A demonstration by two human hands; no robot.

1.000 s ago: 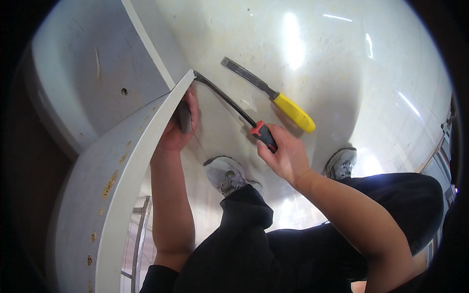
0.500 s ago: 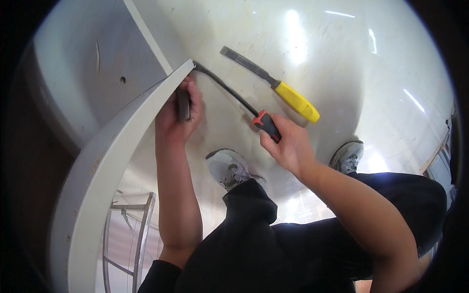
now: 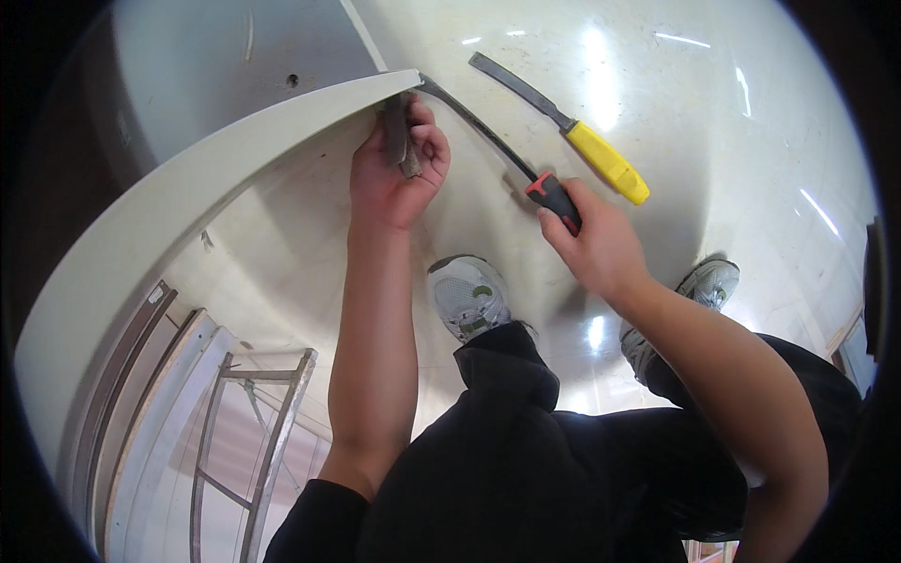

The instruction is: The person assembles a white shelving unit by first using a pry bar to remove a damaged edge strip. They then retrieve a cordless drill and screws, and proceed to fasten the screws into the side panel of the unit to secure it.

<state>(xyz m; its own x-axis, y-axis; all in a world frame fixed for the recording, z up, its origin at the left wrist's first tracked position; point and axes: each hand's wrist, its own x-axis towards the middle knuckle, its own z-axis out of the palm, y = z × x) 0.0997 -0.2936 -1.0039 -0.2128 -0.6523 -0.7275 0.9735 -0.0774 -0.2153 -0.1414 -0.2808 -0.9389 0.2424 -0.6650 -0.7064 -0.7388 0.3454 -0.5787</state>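
Observation:
My right hand [image 3: 601,236] is wrapped around the red-and-black handle of a pry bar [image 3: 490,133]. The bar's long dark shaft slants up to the left, and its tip meets the end corner of a long off-white panel [image 3: 235,141]. Palm turned up, my left hand [image 3: 399,183] is just below that same end, its fingers curled around dark flat strips [image 3: 402,141] set against the panel's underside. What these strips are, I cannot make out. To the right of the bar, a chisel [image 3: 601,159] with a yellow handle lies on the floor, apart from both hands.
A grey board [image 3: 225,56] with a small hole adjoins the panel on its far side. Lower left are a metal ladder [image 3: 272,441] and several leaning boards [image 3: 141,413]. My shoes [image 3: 469,296] stand on the glossy pale floor [image 3: 732,188].
The view has shifted, so the tools appear farther right and higher. The panel lies flatter across the picture, showing more beneath it. My left palm is more visible; the bar tip stays at the panel's corner.

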